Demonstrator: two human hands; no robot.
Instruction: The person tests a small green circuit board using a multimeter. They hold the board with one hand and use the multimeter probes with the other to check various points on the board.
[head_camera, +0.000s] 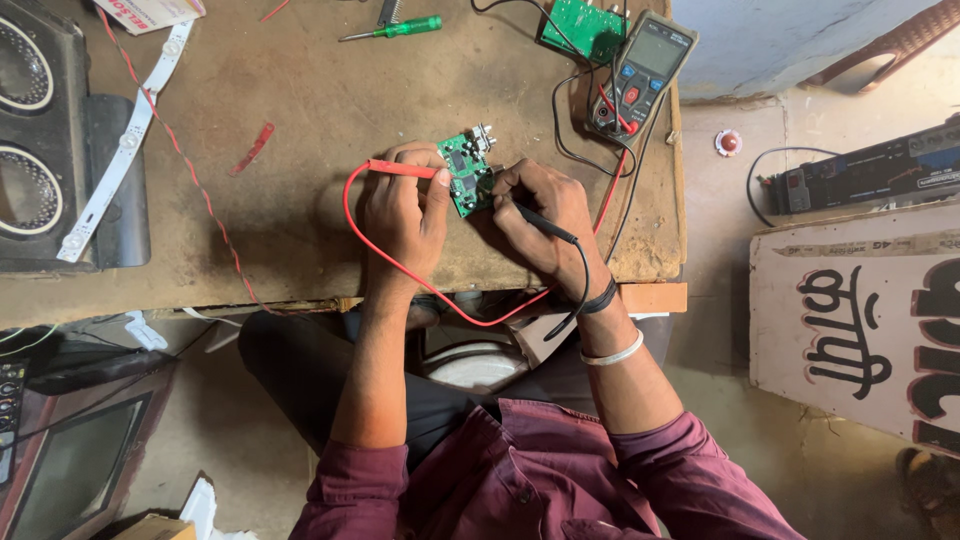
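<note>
Between the two hands sits the small green circuit board (466, 173), left hand (405, 215) pinching the red probe (400, 168) onto it, right hand (545, 215) gripping the black probe (545, 223) — mid-measurement, I'd say, next needing steady tips and a glance beyond the right hand to the multimeter (642, 72).

matt worn wooden bench (300, 110), glossy plastic probe (400, 169)

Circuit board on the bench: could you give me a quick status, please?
Left hand shut on red probe. Right hand shut on black probe. Both tips at small green circuit board. Nothing blocking.
</note>
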